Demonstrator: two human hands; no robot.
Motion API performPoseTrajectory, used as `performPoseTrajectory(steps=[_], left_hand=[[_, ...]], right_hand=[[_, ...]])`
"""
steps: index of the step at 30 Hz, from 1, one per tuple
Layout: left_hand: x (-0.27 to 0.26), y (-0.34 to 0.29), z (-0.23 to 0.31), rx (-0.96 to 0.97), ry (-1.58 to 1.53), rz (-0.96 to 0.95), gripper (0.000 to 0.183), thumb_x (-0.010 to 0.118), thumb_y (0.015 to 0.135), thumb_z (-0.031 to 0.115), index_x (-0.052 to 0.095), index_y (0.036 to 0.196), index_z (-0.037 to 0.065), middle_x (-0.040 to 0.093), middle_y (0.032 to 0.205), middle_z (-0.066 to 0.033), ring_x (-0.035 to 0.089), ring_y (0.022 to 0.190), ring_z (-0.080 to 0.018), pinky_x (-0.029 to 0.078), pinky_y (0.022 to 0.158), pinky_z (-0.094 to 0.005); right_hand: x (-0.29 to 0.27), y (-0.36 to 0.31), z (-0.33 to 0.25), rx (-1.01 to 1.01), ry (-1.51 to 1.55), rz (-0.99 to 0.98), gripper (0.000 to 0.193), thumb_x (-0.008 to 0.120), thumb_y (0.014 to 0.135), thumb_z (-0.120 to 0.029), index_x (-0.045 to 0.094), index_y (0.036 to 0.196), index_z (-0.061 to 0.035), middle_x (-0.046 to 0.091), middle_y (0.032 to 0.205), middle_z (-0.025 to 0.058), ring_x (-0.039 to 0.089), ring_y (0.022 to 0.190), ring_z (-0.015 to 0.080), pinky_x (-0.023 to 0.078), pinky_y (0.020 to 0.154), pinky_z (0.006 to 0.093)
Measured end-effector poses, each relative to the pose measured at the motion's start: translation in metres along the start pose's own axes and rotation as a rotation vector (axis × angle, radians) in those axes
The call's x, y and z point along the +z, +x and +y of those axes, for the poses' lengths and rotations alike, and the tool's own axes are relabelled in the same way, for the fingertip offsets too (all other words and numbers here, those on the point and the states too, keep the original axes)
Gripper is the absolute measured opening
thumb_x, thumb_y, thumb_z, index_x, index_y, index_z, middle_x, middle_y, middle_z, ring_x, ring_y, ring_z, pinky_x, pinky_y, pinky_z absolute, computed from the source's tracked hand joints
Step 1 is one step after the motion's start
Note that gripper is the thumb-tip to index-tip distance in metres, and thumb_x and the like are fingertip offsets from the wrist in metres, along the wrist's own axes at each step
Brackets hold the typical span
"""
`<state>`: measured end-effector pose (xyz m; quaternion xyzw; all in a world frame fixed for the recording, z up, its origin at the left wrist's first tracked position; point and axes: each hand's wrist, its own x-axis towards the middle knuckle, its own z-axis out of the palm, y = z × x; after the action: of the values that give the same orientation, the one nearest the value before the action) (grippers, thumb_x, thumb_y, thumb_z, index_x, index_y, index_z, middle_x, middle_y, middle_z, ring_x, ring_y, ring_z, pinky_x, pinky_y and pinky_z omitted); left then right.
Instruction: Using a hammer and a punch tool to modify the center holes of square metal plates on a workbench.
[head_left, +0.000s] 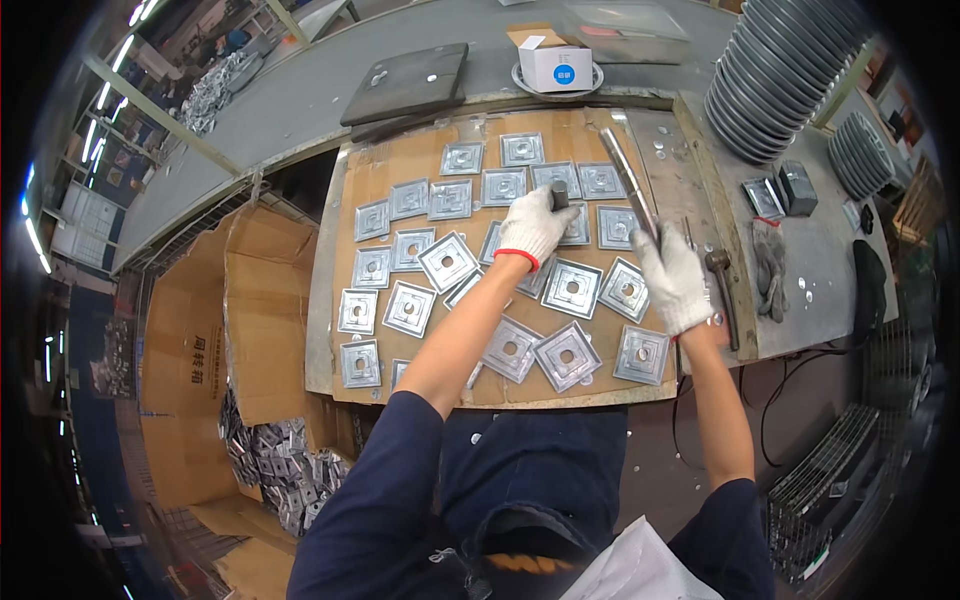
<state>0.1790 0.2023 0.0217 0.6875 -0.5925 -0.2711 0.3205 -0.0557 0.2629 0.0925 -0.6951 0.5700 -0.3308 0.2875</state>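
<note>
At the far left, below the bench edge, an open cardboard box (255, 300) stands with its flaps up, and beneath it a heap of loose metal plates (280, 470) shows in shadow. Next comes a brown board (400, 165) lying on the bench (300, 95), covered with square metal plates (408, 308) set out in rough rows, each with a raised centre and a hole through it. Some lie square to the board, others are turned at an angle, and a few overlap at their corners.

Over the middle of the board the left hand (533, 226), in a white glove with a red cuff, is closed round a small dark cylindrical tool (560, 195), whose top sticks out above the fingers; the hand rests on the plates in the upper rows. Just to its right, the right hand (672, 278), also gloved in white, is wrapped round the lower end of a long metal bar (625, 175), which slants up and to the left across the board's right edge.

Beside that hand a hammer (722, 290) lies on the grey bench, with a crumpled grey glove (770, 265) near it. Farther right are two small metal blocks (782, 190), and above them a tall stack of dark round discs (780, 70). A white box (555, 62) sits behind the board.
</note>
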Motion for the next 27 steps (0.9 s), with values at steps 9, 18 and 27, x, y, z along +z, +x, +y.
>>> performPoseTrajectory(steps=[9,18,27], left_hand=[[-0.013,-0.004,0.005,0.064,-0.077,-0.083,0.039,0.083,0.088,0.031,0.073,0.114,0.003,0.079,0.094,-0.013,0.074,0.085,-0.0248,0.059,0.082,-0.0355],[-0.04,-0.006,0.02,0.181,0.058,-0.136,0.038,0.079,0.093,0.027,0.073,0.126,0.009,0.079,0.106,-0.0152,0.077,0.096,-0.0303,0.059,0.087,-0.0385],[-0.045,0.004,0.016,0.113,-0.075,-0.081,0.033,0.078,0.091,0.026,0.074,0.115,0.004,0.079,0.096,-0.0138,0.076,0.09,-0.0223,0.06,0.086,-0.0346]], right_hand=[[0.045,-0.026,0.057,0.171,-0.186,-0.206,0.053,0.052,0.107,-0.055,0.061,0.118,-0.0036,0.072,0.1,0.034,0.068,0.102,0.0547,0.053,0.088,0.0603],[0.044,0.047,0.024,0.13,-0.435,-0.381,0.057,0.051,0.105,-0.055,0.064,0.115,-0.0012,0.072,0.106,0.0345,0.069,0.106,0.0535,0.053,0.093,0.0596],[0.009,-0.021,0.048,0.264,-0.072,-0.168,0.054,0.058,0.104,-0.05,0.064,0.118,0.0014,0.072,0.105,0.0336,0.068,0.105,0.0523,0.051,0.091,0.0554]])
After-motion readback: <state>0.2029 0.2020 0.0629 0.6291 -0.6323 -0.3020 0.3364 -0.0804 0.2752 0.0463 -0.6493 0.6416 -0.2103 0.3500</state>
